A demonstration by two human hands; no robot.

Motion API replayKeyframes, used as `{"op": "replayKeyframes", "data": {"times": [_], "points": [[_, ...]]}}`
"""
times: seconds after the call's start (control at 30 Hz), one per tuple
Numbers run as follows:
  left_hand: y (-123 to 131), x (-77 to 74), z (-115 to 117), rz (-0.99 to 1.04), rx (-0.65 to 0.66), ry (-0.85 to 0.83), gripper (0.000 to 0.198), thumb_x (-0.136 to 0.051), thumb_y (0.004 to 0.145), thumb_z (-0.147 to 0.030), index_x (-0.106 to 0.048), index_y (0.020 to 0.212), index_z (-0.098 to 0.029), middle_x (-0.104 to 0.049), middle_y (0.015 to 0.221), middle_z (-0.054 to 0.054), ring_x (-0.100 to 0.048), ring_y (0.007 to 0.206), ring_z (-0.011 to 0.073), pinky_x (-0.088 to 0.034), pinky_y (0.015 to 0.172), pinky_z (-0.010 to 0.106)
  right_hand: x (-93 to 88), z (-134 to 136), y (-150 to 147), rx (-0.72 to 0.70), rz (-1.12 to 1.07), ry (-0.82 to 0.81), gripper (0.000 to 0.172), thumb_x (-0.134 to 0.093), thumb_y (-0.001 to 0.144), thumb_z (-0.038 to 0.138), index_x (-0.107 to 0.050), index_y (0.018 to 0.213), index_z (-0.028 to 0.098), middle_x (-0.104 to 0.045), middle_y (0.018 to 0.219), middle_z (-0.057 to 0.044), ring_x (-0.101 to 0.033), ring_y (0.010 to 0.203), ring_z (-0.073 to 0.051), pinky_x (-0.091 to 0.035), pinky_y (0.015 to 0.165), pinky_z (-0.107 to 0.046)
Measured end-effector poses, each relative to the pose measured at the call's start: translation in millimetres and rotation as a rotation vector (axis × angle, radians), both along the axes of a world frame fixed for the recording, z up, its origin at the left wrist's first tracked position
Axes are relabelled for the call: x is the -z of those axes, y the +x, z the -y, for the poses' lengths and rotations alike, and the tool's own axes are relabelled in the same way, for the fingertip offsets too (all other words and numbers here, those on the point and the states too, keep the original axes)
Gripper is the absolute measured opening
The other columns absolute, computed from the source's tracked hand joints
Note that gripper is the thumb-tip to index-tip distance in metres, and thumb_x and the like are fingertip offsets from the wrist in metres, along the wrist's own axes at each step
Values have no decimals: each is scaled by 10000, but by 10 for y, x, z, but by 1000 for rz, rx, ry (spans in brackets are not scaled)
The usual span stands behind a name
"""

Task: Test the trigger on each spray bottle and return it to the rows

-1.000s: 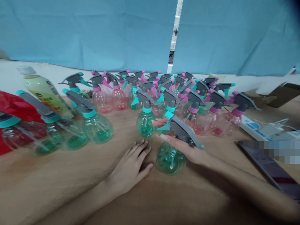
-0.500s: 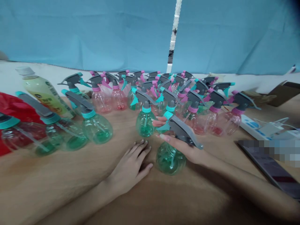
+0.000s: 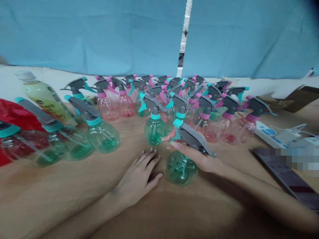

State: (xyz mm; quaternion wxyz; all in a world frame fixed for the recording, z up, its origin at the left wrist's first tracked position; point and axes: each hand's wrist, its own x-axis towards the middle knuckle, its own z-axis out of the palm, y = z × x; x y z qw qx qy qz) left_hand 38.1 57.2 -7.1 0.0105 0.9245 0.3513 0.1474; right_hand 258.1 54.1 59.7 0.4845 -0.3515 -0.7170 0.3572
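Observation:
My right hand (image 3: 196,156) grips the neck and grey trigger head of a green spray bottle (image 3: 181,167) that stands on the wooden table (image 3: 74,192); its fingers curl round the teal trigger. My left hand (image 3: 139,176) lies flat on the table just left of that bottle, fingers stretched out, holding nothing. Right behind stands another green spray bottle (image 3: 154,127).
Several pink and green spray bottles (image 3: 206,113) crowd the back of the table, and more green ones (image 3: 102,132) lie at the left. A yellow drink bottle (image 3: 47,99) and red bag (image 3: 15,116) are far left. A dark tablet (image 3: 286,176) and white power strip (image 3: 271,134) lie right.
The fingers of my right hand have closed in on the teal trigger of the held bottle. My left hand has stayed put.

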Motion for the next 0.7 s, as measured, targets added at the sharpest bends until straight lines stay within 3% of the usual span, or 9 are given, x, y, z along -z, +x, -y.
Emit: {"op": "replayKeyframes", "data": {"times": [0.27, 0.7], "points": [[7, 1, 3, 2, -9, -6, 470, -458, 952, -396, -429, 1353, -152, -461, 1403, 128, -397, 1307, 277, -339, 1063, 465, -49, -15, 8, 19, 2, -12, 223, -569, 849, 455, -608, 819, 238, -595, 722, 6, -612, 736, -174, -503, 679, -322], [3, 23, -7, -1, 1, 12, 472, -449, 957, -400, -409, 1357, -153, -455, 1404, 134, -394, 1309, 280, -334, 1062, 475, -54, 7, 20, 15, 12, -18, 217, -560, 856, 463, -628, 872, 258, -551, 641, 21, -566, 633, -154, -457, 598, -297]]}}
